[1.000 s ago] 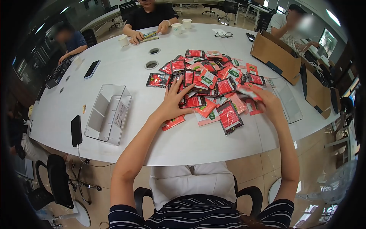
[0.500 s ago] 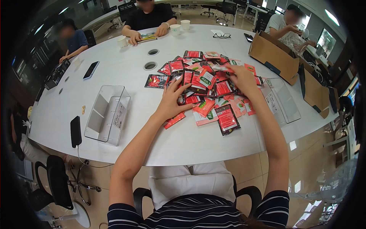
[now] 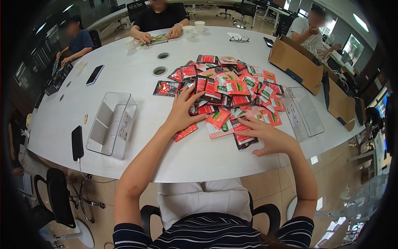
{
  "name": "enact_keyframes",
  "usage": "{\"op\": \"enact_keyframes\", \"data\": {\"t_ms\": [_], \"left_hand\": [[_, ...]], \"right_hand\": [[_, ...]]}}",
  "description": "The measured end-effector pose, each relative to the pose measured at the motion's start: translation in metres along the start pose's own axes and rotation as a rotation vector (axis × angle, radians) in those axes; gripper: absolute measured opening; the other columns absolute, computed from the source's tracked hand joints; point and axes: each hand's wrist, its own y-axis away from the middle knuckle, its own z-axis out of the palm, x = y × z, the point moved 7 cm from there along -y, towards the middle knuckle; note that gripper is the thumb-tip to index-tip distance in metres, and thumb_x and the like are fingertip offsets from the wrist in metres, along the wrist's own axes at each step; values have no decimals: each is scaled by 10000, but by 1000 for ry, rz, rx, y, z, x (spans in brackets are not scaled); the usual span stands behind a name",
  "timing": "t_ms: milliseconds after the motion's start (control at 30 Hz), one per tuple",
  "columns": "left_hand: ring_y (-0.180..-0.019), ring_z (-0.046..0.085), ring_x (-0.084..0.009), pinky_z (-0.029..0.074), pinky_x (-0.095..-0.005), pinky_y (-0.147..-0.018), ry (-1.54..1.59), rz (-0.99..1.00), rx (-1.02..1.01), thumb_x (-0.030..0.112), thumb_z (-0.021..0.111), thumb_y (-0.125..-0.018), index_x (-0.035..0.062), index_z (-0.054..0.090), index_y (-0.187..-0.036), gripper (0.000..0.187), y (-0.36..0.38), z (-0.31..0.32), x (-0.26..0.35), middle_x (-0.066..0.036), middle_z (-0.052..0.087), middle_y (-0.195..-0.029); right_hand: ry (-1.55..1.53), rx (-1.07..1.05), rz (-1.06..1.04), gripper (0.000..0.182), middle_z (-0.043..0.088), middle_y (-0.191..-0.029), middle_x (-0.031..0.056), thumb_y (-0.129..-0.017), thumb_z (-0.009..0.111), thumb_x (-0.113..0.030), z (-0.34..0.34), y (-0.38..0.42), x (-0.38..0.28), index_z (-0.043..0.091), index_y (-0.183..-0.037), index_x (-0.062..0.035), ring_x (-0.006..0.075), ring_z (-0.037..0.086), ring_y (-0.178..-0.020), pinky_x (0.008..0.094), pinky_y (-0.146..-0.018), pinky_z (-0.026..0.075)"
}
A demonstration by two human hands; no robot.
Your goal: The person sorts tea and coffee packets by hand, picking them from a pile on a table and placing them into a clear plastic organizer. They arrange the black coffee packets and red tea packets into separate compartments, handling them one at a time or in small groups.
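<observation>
A loose pile of red, pink and black packets lies on the white table. My left hand rests with spread fingers on the pile's left side, touching dark red packets. Lower right, my right hand is open, its fingers apart over a black and red packet at the pile's near edge. A clear divided bin stands left of the pile, and another clear bin is at its right.
Open cardboard boxes stand at the back right. Phones, cups, eyeglasses and two round table holes are about. One person sits across the table, others at left and right.
My right hand has come back from the pile's far right to its near edge and no longer holds a packet. My left hand stays on the pile.
</observation>
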Motion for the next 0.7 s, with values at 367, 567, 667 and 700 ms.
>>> {"op": "enact_keyframes", "data": {"t_ms": [367, 567, 667, 700], "left_hand": [[-1396, 269, -384, 260, -515, -1119, -10, -8, 13, 444, 796, -707, 208, 494, -1376, 771, 1, 0, 0, -151, 306, -1514], [-1397, 272, -379, 264, -507, -1120, 13, -29, 4, 433, 797, -709, 207, 502, -1372, 759, 0, -1, -1, -149, 310, -1512], [-1399, 269, -377, 260, -509, -1120, 13, -22, -1, 436, 798, -709, 202, 505, -1369, 759, 0, -1, 0, -150, 311, -1511], [-1400, 267, -376, 255, -514, -1121, 14, -20, 2, 439, 798, -708, 200, 505, -1369, 761, 0, -1, 0, -150, 311, -1510]], "right_hand": [[455, 339, -24, 536, 547, -1323, 113, -791, 649, -111, 21, -22, 1, 538, -1315, -143, 302, 517, -1219, 391, -966, 472], [474, 587, -83, 454, 652, -1150, 97, -839, 595, -76, -14, -20, 3, 556, -1288, -134, 215, 656, -963, 313, -726, 550], [83, 584, 129, 450, 672, -1081, 101, -823, 633, -75, -53, -20, 9, 576, -1263, -145, 222, 677, -869, 313, -698, 543], [-33, 626, 246, 437, 679, -1031, 102, -818, 635, -32, -66, -16, 10, 589, -1237, -146, 226, 679, -810, 316, -677, 543]]}}
